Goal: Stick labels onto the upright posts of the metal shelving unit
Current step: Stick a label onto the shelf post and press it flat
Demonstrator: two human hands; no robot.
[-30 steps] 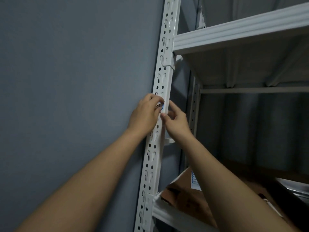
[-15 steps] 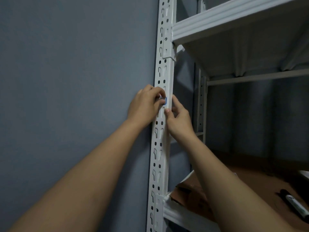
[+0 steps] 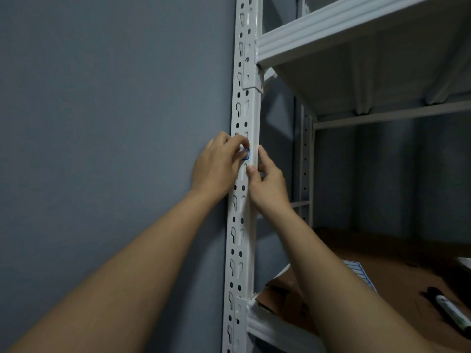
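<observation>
Labels are the matter here, and one small blue-edged label (image 3: 245,156) sits on the front face of the white slotted upright post (image 3: 245,225), well below the bracket where the upper shelf (image 3: 331,29) joins that post and well above the joint of the lower shelf (image 3: 382,276). The left hand (image 3: 219,165) reaches in from the wall side of the post, its fingers curled over the label's left part; the grip looks like a pinch or a press on the label, though the fingertips hide just how it is held. The right hand (image 3: 267,184) lies just right of and below the label, thumb against the post's face and forefinger stretched up along the post's right edge, holding nothing that shows. Whether the label is fully stuck down cannot be told; its right edge appears flat on the metal, so this one seems nearly placed, with smoothing still to finish. No other label shows on this post, and the rear post (image 3: 305,159) behind it looks bare too, so most of the job appears to remain. Right of the post, on the lower shelf's brown board, lies a sheet of blue-edged labels (image 3: 362,275), partly hidden by the right forearm, and further right a marker pen (image 3: 451,309).
</observation>
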